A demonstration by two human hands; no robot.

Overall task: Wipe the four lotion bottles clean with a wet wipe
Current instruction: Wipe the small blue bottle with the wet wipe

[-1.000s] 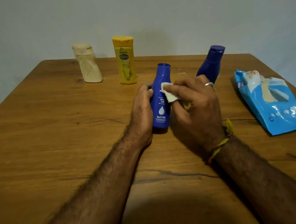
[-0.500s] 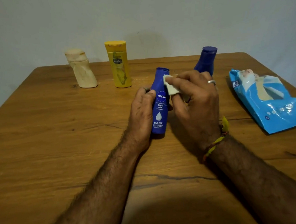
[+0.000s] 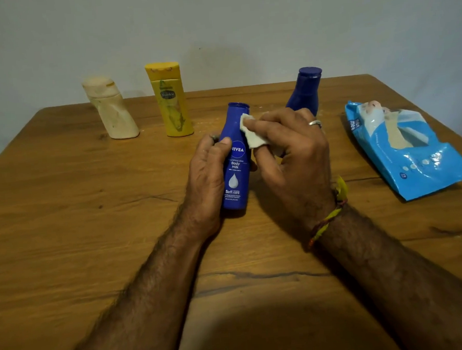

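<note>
A slim blue Nivea bottle (image 3: 235,172) stands upright at the table's middle. My left hand (image 3: 207,176) grips its left side. My right hand (image 3: 293,149) holds a white wet wipe (image 3: 251,134) pressed against the bottle's upper right shoulder. Behind my right hand a second dark blue bottle (image 3: 306,89) stands, its lower part hidden. At the back left stand a yellow bottle (image 3: 170,100) and a leaning cream bottle (image 3: 111,109).
A blue pack of wet wipes (image 3: 409,150) lies flat at the table's right edge. The wooden table (image 3: 78,211) ends at a pale wall close behind the bottles.
The wipe has slid up from the bottle's label toward its neck. My left hand keeps its grip on the bottle. The view has shifted a little.
</note>
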